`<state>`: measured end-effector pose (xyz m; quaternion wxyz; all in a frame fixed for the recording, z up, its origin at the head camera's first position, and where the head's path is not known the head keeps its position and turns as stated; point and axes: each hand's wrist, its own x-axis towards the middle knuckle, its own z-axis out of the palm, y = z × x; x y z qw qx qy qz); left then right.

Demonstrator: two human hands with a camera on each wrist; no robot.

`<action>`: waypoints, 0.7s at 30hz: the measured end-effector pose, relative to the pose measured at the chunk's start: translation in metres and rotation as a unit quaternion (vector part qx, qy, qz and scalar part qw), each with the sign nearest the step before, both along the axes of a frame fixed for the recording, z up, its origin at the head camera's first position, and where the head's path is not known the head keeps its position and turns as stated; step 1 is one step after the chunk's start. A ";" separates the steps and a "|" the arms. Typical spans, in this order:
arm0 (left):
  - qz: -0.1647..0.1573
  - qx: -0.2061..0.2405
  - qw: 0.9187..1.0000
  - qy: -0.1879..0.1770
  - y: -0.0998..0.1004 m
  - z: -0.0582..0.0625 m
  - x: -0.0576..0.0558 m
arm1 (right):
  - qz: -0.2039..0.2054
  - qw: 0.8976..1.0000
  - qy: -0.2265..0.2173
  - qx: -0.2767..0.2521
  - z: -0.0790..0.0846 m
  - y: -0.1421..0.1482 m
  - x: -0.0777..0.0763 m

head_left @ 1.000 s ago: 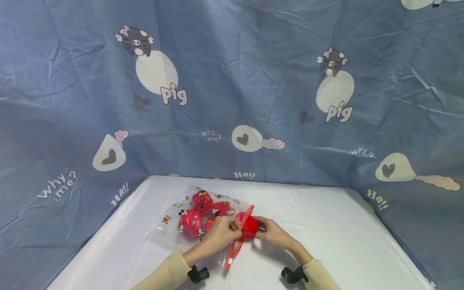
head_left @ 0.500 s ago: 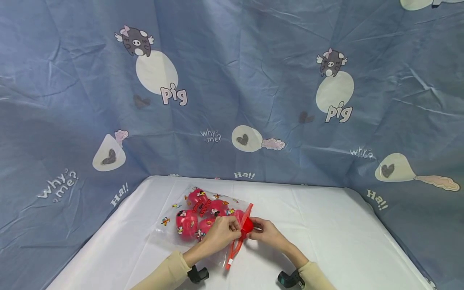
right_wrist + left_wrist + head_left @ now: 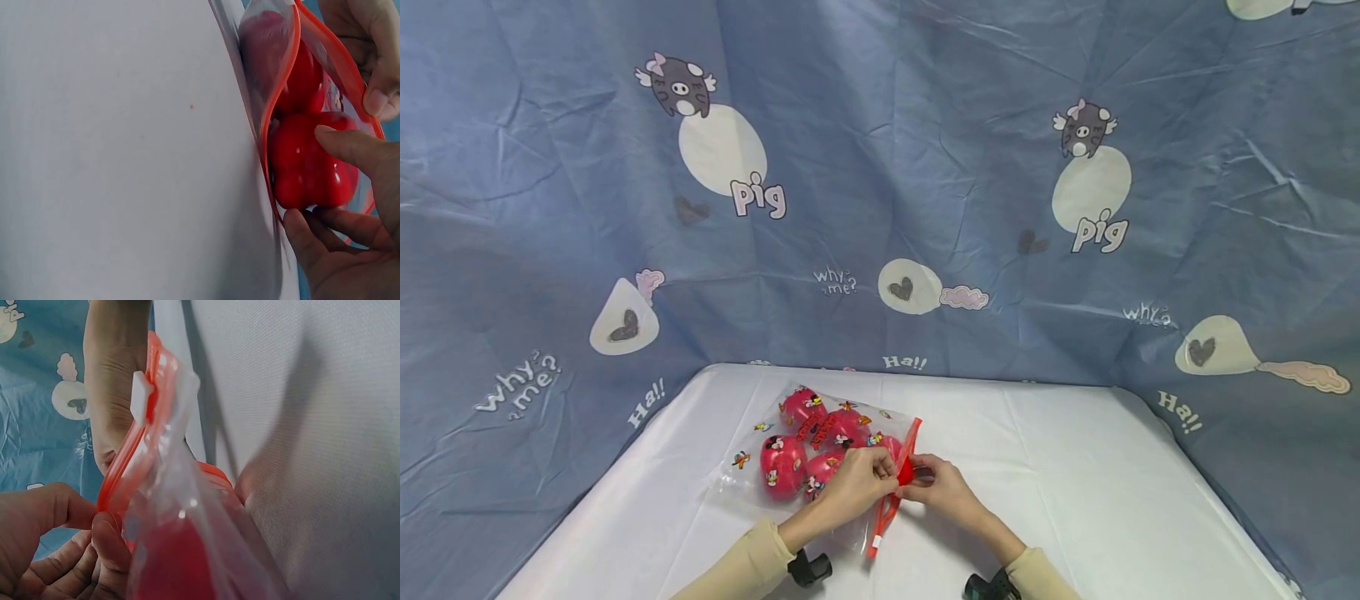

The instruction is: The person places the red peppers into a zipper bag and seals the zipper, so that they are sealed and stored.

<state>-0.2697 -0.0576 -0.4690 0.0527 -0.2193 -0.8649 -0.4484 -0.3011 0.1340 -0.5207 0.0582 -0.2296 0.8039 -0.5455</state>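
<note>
A clear zip bag with a red zip edge and cartoon prints lies on the white table, with several red, rounded things inside. My left hand pinches the bag's upper zip edge between thumb and fingertips and lifts it; the white zip slider shows in the left wrist view. At the bag's mouth, my right hand holds a glossy, lobed red bell pepper, thumb on top and fingers underneath. In the right wrist view the pepper sits between the two zip edges, against another red one deeper in.
White cloth covers the table, which stretches out to the right of the hands. Behind it hangs a blue curtain with pig prints. A dark wrist camera is strapped below the left hand.
My right hand has moved left, pushing the bell pepper into the bag's mouth. Inside, the other red things have shifted slightly left. The left hand has stayed at the zip edge.
</note>
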 end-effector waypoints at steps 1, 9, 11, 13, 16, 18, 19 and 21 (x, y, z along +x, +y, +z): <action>0.000 0.000 1.000 0.000 0.000 0.000 0.000 | 0.002 1.000 0.000 -0.003 0.000 -0.001 0.000; 0.004 -0.009 1.000 0.006 0.000 0.000 -0.001 | 0.018 1.000 0.012 -0.013 0.001 -0.005 0.005; 0.000 -0.005 1.000 0.005 0.000 -0.001 -0.001 | 0.014 1.000 0.022 -0.014 0.002 -0.007 0.007; -0.001 -0.004 1.000 0.005 0.000 0.000 -0.001 | 0.013 0.999 0.028 -0.020 0.009 -0.010 0.013; 0.000 -0.007 1.000 0.008 0.000 -0.001 -0.001 | 0.004 0.999 0.035 -0.020 0.014 -0.014 0.017; 0.003 -0.012 1.000 0.011 0.000 -0.001 -0.002 | -0.008 0.999 0.041 -0.008 0.010 -0.015 0.014; 0.003 -0.013 1.000 0.011 0.001 -0.001 -0.002 | -0.015 0.999 0.045 0.000 0.007 -0.016 0.013; 0.003 -0.014 1.000 0.011 0.001 -0.001 -0.001 | -0.029 0.998 0.049 0.009 0.001 -0.017 0.010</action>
